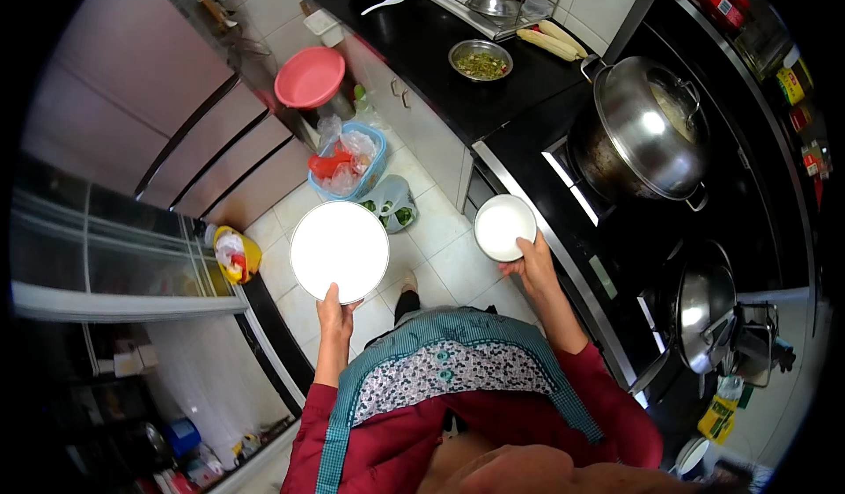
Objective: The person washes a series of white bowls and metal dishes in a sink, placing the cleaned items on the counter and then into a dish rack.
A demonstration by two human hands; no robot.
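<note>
With its thumb over the rim, my left hand (pixel 337 312) grips a large round white plate (pixel 340 249), which looks overexposed. My right hand (pixel 535 266) holds a smaller white bowl (pixel 505 226) by its lower right edge, beside the front edge of the stove. Both dishes are held apart over the tiled floor, and nothing can be made out in either. A metal bowl of chopped green food (pixel 480 61) stands on the black counter (pixel 422 45) beyond them.
A large lidded steamer pot (pixel 643 127) and a steel wok (pixel 706 316) stand on the stove at right. Corn cobs (pixel 551 43) lie by a dish rack. On the floor are a blue basket (pixel 379 154), a bag of greens (pixel 396 207) and a yellow bin (pixel 251 249).
</note>
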